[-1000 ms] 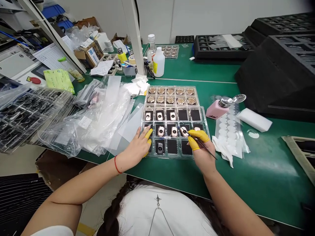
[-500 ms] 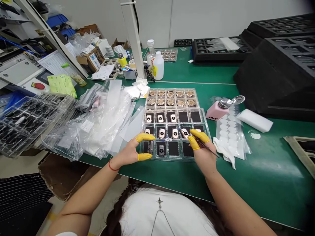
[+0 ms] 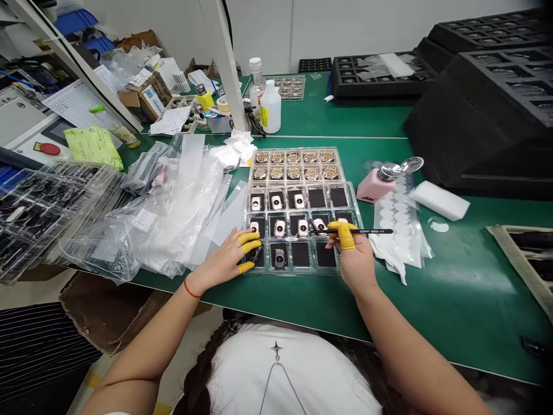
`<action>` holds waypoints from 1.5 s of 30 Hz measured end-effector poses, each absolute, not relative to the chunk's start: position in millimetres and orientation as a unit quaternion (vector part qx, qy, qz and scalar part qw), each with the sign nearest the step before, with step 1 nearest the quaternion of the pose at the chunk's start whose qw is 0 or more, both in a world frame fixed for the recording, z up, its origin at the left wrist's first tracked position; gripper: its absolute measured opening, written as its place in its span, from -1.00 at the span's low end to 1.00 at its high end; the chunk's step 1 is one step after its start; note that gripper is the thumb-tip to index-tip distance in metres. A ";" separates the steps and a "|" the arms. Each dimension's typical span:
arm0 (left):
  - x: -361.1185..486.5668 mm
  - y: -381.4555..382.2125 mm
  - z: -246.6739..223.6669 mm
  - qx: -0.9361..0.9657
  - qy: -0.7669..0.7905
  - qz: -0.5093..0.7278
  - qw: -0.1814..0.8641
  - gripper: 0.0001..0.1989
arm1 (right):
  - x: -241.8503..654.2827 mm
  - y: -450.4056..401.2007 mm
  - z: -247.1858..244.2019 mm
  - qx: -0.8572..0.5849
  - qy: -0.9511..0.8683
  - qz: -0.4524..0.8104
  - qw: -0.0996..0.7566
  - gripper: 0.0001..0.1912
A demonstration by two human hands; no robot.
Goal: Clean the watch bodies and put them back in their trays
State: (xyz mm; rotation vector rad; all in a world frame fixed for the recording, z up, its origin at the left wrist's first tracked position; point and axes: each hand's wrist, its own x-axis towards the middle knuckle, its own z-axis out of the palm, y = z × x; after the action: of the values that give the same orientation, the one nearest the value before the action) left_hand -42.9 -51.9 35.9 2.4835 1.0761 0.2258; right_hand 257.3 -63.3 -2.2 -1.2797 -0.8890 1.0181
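Note:
My left hand (image 3: 227, 253), with yellow finger cots, is at the front left compartment of a clear plastic tray (image 3: 298, 270). Its thumb and fingers close around a dark watch case (image 3: 256, 254) there, partly hidden. In my right hand (image 3: 355, 253), also with yellow finger cots, is a pair of black tweezers (image 3: 374, 231) marked ESD-11, held nearly level over the tray's right side. Pinkish watch cases (image 3: 303, 227) lie in the back and middle rows. Another dark watch case (image 3: 280, 258) sits in the front row, and several compartments show only black pads.
Behind stands a tray of round gold parts (image 3: 294, 157). To the right are a pink pump bottle (image 3: 377, 183), a sheet of round stickers (image 3: 395, 216) and a white block (image 3: 439, 200). Plastic bags (image 3: 173, 213) spread leftward; black foam trays (image 3: 479, 127) stand at back right.
My left hand has closed from an open spread onto the dark watch case. The tweezers have turned from slanting down over a pinkish case to nearly level. The camera view has shifted slightly.

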 end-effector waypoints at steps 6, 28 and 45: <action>-14.2 -52.4 36.4 0.905 0.393 0.077 0.141 -0.65 | 256.9 -65.8 1.5 -0.562 -0.405 0.434 0.576 -0.55; 10.8 -58.9 47.8 0.673 0.492 0.248 0.493 -0.79 | 254.5 -66.7 11.2 -0.600 -0.418 0.429 0.530 -0.42; 20.8 -76.5 80.7 0.427 0.234 0.203 0.849 -0.52 | 235.5 -92.5 49.7 -0.317 -0.571 0.605 0.456 -0.68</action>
State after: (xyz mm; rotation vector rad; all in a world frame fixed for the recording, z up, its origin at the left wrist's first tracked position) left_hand 20.8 -76.5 80.7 0.8998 0.4939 0.4274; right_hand 235.5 -92.5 49.7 -0.7821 -1.4078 1.4913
